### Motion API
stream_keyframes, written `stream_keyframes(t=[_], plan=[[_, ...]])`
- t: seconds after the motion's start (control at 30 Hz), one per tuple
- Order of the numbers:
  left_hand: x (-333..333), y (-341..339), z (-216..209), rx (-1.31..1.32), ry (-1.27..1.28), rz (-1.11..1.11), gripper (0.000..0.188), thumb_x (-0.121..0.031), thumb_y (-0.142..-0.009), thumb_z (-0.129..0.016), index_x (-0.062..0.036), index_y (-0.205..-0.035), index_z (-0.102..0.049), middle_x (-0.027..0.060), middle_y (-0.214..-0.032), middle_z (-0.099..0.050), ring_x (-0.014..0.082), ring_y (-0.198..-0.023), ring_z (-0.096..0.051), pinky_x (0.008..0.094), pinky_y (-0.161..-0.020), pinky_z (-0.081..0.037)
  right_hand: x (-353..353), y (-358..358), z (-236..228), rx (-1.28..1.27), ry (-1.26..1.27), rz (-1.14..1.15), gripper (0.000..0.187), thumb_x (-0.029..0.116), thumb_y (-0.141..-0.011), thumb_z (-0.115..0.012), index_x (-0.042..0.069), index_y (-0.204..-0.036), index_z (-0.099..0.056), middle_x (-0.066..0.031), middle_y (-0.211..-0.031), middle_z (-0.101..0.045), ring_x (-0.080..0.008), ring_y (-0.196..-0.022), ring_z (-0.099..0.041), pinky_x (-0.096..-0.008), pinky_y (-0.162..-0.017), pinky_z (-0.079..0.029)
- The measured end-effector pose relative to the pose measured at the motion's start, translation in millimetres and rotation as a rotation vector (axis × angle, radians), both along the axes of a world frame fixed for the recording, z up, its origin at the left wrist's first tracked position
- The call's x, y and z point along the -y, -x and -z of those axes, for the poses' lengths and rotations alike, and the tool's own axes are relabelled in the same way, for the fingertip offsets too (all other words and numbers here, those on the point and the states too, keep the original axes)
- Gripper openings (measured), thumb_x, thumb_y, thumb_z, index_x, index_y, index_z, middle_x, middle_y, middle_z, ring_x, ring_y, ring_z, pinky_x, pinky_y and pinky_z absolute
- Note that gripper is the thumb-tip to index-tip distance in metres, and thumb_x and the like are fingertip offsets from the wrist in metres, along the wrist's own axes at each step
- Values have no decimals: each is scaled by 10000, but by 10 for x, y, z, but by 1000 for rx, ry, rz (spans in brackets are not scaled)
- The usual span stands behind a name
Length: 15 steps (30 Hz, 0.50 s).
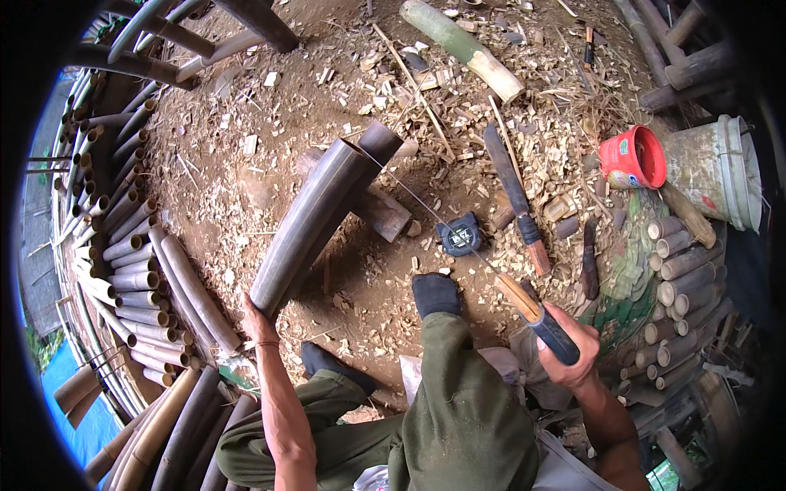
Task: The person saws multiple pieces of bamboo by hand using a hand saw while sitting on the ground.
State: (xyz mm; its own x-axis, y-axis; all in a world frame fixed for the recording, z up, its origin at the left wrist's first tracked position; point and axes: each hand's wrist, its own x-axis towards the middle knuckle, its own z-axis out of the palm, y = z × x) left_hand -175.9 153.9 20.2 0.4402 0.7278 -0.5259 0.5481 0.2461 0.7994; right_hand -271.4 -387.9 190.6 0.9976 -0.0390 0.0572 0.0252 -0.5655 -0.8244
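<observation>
Wrapped around the near end of a dark bamboo tube (pixel 307 221), my left hand (pixel 260 321) is closed. The tube slants away from me, and a second dark piece (pixel 381 144) shows close behind its far end. My right hand (pixel 570 348) grips the black and wooden handle of a handsaw (pixel 517 296). Its long thin blade, seen nearly edge-on, reaches toward the tube's far end; whether it touches is hard to tell. A short wooden block (pixel 381 214) lies beneath the bamboo. On the ground below the blade lies a dark tape measure (pixel 461 236).
A large machete (pixel 509 184) lies right of the tape measure, near a smaller dark-handled tool (pixel 589 260). A red bucket (pixel 634 158) and a pale bucket (pixel 711 172) stand right. Cut bamboo stacks (pixel 684 282) line both sides. A green bamboo length (pixel 463 49) lies far off among wood chips.
</observation>
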Motion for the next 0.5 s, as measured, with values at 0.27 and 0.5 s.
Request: stream_keyframes(t=[0.27,0.5], plan=[[-28,-95,33,-37,-1,-5,815,-564,-820,-713,63,-1296,-504,197,-1300,-511,358,-1082,-590,519,-779,-587,-850,-1357,687,70,-263,26,463,87,-844,-637,-89,-1266,-565,-226,-942,-709,-225,-757,-723,-311,-590,-593],[-1149,21,296,-103,205,-242,589,-481,-876,-658,-160,-1340,-490,141,-1312,-532,350,-1151,-553,596,-866,-483,-601,-1398,271,163,-462,139,528,94,-818,-600,-112,-1299,-530,-198,-1006,-682,-192,-740,-676,-289,-657,-584]])
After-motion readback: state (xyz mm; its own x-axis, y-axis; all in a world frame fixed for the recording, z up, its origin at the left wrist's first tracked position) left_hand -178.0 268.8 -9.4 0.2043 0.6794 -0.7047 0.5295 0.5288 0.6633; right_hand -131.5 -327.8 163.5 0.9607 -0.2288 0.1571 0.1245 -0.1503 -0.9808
